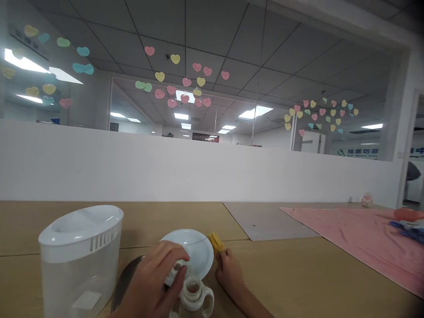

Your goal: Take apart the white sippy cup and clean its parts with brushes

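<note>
My left hand is curled above the white plate, thumb and fingers closed around a small whitish piece that looks like a lid. Just below that hand stands a clear jug with a white collar and handle; its round mouth is uncovered. My right hand is closed, its fingertips on the near end of a yellow, ridged, bundle-like object whose kind I cannot make out. That object lies at the right rim of the white plate. The jug's lower part is cut off by the frame.
A tall white-lidded plastic container stands at the left. Behind my left hand shows part of a dark round tray or pan. A pink cloth covers the table's right side, with a small pinkish jar at its far edge. A low white wall borders the table.
</note>
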`<state>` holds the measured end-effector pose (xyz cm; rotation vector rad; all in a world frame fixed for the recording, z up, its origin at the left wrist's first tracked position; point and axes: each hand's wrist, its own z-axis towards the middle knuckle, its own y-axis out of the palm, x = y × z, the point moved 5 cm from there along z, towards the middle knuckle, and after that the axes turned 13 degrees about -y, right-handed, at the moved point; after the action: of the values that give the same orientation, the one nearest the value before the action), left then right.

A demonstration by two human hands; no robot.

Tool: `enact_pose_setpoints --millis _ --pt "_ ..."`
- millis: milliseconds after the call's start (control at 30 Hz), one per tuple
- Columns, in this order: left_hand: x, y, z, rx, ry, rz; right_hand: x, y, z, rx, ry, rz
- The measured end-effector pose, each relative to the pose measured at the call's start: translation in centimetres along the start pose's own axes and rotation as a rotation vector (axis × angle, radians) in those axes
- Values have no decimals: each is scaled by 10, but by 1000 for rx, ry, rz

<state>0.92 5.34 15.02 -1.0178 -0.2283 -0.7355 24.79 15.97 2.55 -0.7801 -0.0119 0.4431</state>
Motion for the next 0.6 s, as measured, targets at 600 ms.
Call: enact_pose_setpoints --millis 600 --pt "-61 91 53 -384 -279 280 2 28 -12 397 559 1014"
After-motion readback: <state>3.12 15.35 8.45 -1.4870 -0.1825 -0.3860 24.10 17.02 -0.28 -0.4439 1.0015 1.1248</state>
